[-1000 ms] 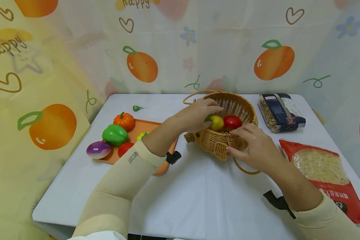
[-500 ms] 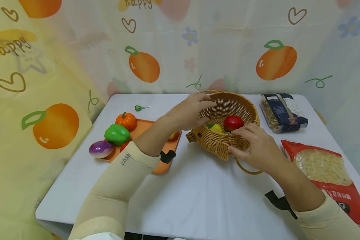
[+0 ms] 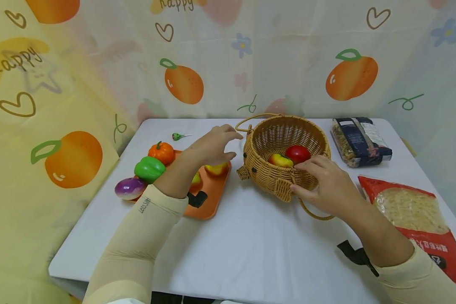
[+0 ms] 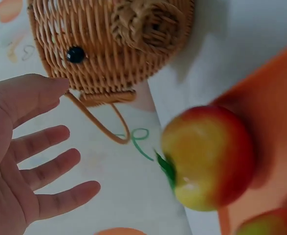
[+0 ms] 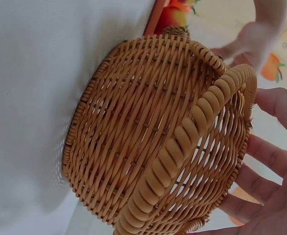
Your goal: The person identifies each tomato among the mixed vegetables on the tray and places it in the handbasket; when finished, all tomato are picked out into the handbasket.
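Note:
In the head view, my left hand (image 3: 216,145) hovers between the orange tray (image 3: 213,207) and the wicker basket (image 3: 266,181), fingers spread and holding nothing. Below it on the tray lies a red-and-yellow apple (image 4: 207,156) with a green leaf, clearest in the left wrist view. My right hand (image 3: 323,185) holds the basket's near rim, thumb outside and fingers over the edge; the right wrist view shows the fingertips partly hidden by the weave (image 5: 143,122). Inside the basket rest a yellow-red apple (image 3: 281,160) and a round red fruit (image 3: 297,154).
An orange pumpkin (image 3: 161,153), a green pepper (image 3: 149,169) and a purple-white vegetable (image 3: 130,188) sit at the tray's left. My left arm hides part of the tray. Dark-blue (image 3: 361,142) and red food bags (image 3: 414,219) lie at the right. A small green-headed item (image 3: 178,136) lies behind the tray.
My left hand has let go of the yellow-red apple inside the basket and moved out leftward over the tray. The right hand has stayed at the basket rim.

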Motion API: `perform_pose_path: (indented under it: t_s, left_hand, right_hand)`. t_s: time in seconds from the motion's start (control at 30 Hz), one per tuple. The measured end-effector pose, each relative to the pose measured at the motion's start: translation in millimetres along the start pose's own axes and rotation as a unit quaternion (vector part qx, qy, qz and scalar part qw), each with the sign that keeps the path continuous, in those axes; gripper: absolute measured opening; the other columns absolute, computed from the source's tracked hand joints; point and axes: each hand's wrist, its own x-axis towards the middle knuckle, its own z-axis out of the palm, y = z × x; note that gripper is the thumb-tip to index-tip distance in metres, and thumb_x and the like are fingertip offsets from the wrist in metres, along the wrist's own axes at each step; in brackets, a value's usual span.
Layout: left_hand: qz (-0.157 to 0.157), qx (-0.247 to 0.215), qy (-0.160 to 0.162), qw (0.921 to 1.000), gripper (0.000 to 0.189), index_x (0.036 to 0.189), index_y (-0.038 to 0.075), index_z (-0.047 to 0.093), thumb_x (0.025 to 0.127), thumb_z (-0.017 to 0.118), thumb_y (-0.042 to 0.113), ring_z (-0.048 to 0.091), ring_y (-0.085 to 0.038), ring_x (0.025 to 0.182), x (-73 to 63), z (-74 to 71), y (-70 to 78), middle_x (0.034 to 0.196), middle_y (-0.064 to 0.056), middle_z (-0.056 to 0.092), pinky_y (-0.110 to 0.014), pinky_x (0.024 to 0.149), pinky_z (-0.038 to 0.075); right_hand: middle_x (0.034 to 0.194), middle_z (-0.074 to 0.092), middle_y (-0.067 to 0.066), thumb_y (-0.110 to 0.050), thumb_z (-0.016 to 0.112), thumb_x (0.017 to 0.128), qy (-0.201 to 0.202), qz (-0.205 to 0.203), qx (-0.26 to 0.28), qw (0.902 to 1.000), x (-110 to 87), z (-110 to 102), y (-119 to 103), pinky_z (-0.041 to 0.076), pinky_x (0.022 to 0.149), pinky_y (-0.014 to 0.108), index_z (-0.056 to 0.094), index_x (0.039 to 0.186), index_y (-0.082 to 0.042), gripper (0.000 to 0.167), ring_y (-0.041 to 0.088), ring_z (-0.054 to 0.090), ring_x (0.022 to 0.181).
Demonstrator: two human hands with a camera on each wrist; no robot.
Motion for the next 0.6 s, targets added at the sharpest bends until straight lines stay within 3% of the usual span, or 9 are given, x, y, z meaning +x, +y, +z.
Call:
perform_pose_path:
  t_s: [0.33,0.6]
  left_hand:
    - [-0.060,-0.023,-0.071,0.9954,0.055,0.149,0.022,0.053,0.097,0.070,0.025,0.042,-0.034,0.139,-6.5,20.1,-27.7,0.152,-0.009,0.045,-0.051,0.113,0.044]
    - [-0.099,-0.040,-0.105,0.9887,0.058,0.150,0.026,0.053,0.095,0.071,0.022,0.043,-0.034,0.136,-6.5,32.1,-35.7,0.154,-0.009,0.042,-0.053,0.112,0.044]
  right_hand:
    - [0.125,0.063,0.015,-0.036,0.083,0.085,-0.007,0.004,-0.001,1.0000,1.0,-0.9,-0.1,0.056,0.092,0.060,0.072,0.124,-0.011,0.048,0.035,0.058,0.118]
    - [0.124,0.063,0.015,-0.035,0.083,0.084,-0.001,-0.001,-0.001,1.0000,1.0,-0.1,0.8,0.056,0.091,0.060,0.072,0.123,-0.011,0.047,0.035,0.058,0.118]
